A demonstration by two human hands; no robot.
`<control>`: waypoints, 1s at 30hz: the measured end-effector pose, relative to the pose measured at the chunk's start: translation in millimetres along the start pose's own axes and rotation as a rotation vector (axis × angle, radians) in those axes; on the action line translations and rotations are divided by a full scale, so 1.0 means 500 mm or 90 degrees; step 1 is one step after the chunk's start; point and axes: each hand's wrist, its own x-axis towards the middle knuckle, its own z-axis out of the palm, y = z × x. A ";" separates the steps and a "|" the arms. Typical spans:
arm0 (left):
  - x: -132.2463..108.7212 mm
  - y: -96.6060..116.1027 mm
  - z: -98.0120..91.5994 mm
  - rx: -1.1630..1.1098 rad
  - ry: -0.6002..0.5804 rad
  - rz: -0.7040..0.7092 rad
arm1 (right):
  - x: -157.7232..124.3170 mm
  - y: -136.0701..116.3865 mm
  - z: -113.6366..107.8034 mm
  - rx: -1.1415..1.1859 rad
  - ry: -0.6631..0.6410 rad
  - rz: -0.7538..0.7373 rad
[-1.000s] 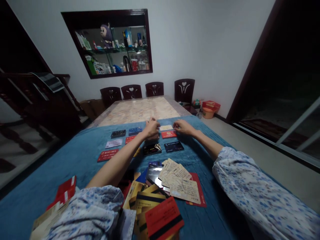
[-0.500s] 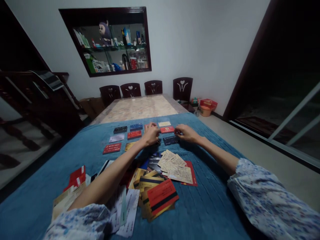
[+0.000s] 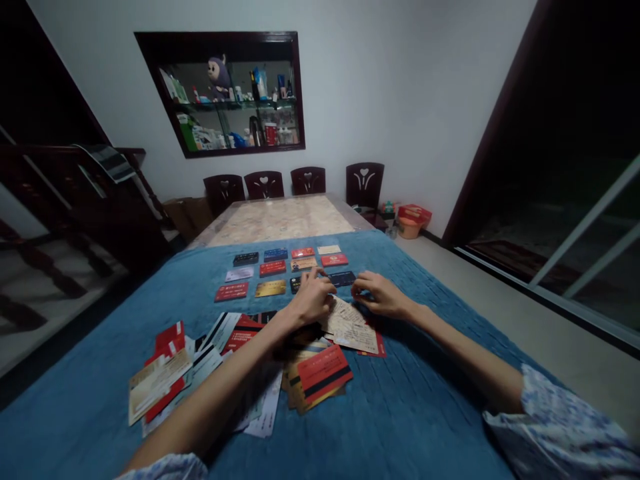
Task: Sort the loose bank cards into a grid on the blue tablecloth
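Observation:
My left hand (image 3: 313, 299) reaches over the loose pile, its fingers bent down at the left edge of the cream-coloured cards (image 3: 356, 327). What its fingertips hold, if anything, is hidden. Just right of it, my right hand (image 3: 384, 295) is curled with thumb and fingers close together above the far edge of those cream cards; I cannot make out anything in it. Beyond the hands, cards lie in rows of small stacks, among them a dark blue card (image 3: 342, 279), a gold card (image 3: 271, 288) and a red card (image 3: 231, 291). Nearer me lies a red card with a black stripe (image 3: 325, 373) on gold ones.
A loose heap of mixed cards (image 3: 160, 387) spreads left of and under my left forearm. The blue cloth (image 3: 425, 413) covers the near part of the table (image 3: 280, 217). Dark wooden chairs (image 3: 365, 183) stand at the far end, below a wall shelf (image 3: 235, 100).
Both hands have come back from the card rows toward the loose pile, the left one uncovering stacks in the middle. The right hand has moved nearer the cream cards. The view has shifted slightly.

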 end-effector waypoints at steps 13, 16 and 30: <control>-0.073 0.065 -0.007 -0.024 -0.016 0.095 | -0.076 -0.071 -0.010 0.053 -0.031 -0.091; -0.079 0.070 -0.005 -0.005 -0.029 0.104 | -0.085 -0.081 -0.012 0.054 -0.058 -0.099; -0.081 0.073 -0.004 0.005 -0.061 0.100 | -0.099 -0.089 -0.016 -0.024 -0.106 -0.081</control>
